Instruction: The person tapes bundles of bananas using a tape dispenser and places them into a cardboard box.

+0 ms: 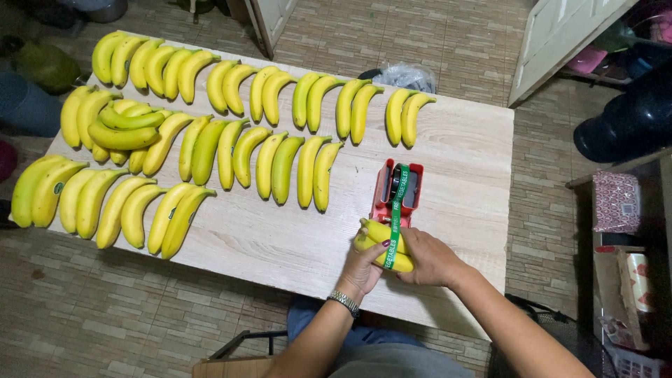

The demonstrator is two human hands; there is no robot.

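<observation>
Head view, looking down on pale wood surface (448, 161).

Both hands at near edge, right of centre. Left hand (362, 266), watch on wrist, wrapped round a banana pair (381, 241) from below and left; grip closed on the fruit. Right hand (428, 257) closed over the pair's right end, pressing it down. Green tape (393, 245) crossing the pair, running up into red dispenser (396, 190) just beyond; tape taut, uncut as far as visible. Pair touching or just off the surface, can't tell.

Rest of surface: three rows of loose bananas (210, 150), mostly in twos and small clusters, none visibly banded; small stickers on a few in the near row. Far row along back edge, middle row with a heaped cluster at left, near row at left end. All well apart from the hands.

Around: tiled floor, white door (560, 35) at upper right, clear bag (406, 73) behind the far edge, clutter on shelves at right.

Step judged: banding in hand, tape laid over the pair but not closed. Next move likely calls for firm hold with left, a pull against the dispenser's cutter with right, tape end pressed flat so the band does not slip.
</observation>
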